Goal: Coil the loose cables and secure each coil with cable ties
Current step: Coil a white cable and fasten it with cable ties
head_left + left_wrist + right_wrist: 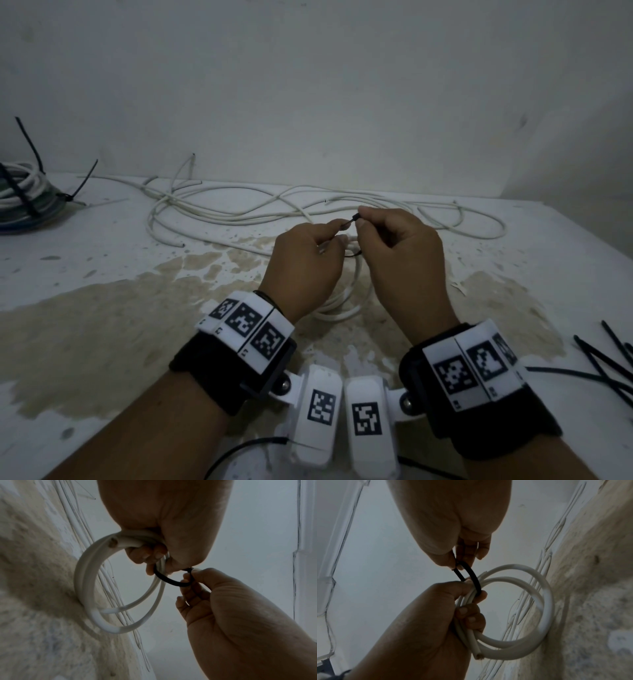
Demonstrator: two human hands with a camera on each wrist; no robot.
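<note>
White cable coil — round, smooth-sheathed, at table centre, mostly hidden behind both hands in the head view. Left hand curls round its gathered turns; right hand pinches a black cable tie looped about them. Wristband markers carry block patterns only, no readable writing. Loose white cables sprawl at 12 o'clock; bound coils at 10 — cut off; spare ties at 4.
</note>
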